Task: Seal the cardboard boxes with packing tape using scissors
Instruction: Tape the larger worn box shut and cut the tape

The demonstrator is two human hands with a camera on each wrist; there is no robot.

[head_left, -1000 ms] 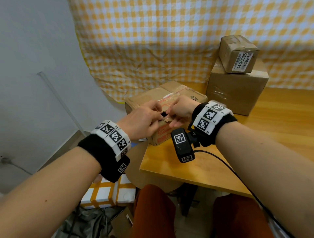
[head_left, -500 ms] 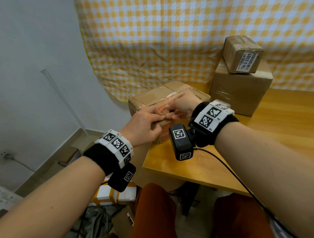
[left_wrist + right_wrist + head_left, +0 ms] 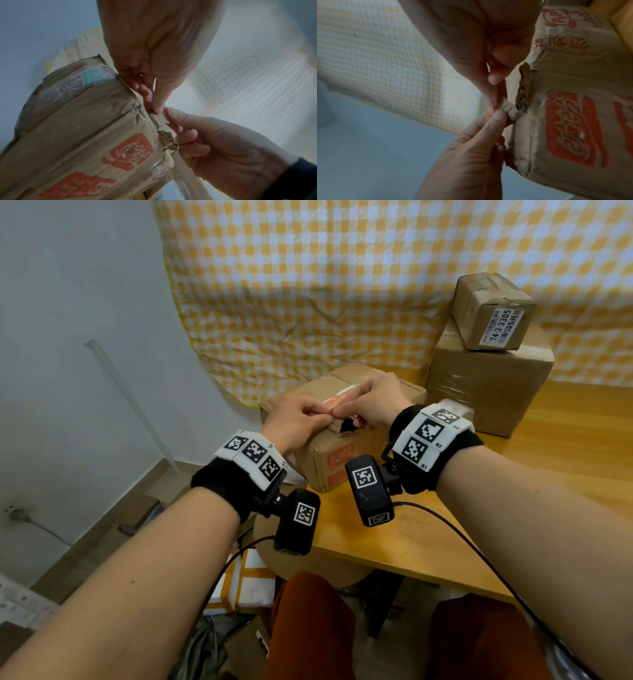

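Left hand (image 3: 296, 421): we are pinching a torn cardboard strip (image 3: 508, 109) at the box's top edge.
Right hand (image 3: 371, 402): we are pinching the same strip, fingertips meeting.
Box (image 3: 342, 460): sitting at the worktop (image 3: 513, 525) corner.

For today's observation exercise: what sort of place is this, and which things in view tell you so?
Probably a makeshift home packing corner, not a warehouse. A checked cloth is hung as a backdrop, taped cardboard boxes are stacked on a small wooden table, and more parcels lie on the floor beside it.
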